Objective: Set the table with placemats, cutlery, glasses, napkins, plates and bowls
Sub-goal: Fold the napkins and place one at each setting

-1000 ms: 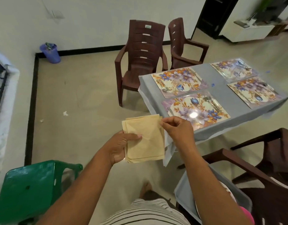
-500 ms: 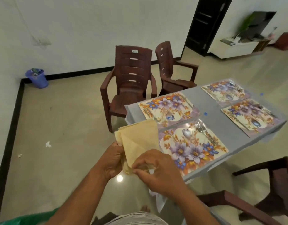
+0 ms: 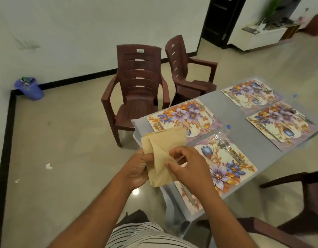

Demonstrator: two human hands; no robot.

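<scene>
1. Napkins (image 3: pixel 161 149): beige stack, gripped in my left hand (image 3: pixel 139 170) at the table (image 3: pixel 231 120) corner.
2. Right hand (image 3: pixel 187 166): fingertips pinching the top napkin's edge.
3. Step: napkins; placemats and cutlery already laid.
4. Next, probably: peel one free, lay on nearest placemat (image 3: pixel 224 167).

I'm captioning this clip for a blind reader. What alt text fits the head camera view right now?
A person's left hand grips a stack of beige napkins while the right hand pinches one near its lower edge, beside a grey table. The table holds four floral placemats with cutlery; two brown plastic chairs stand behind it.
</scene>
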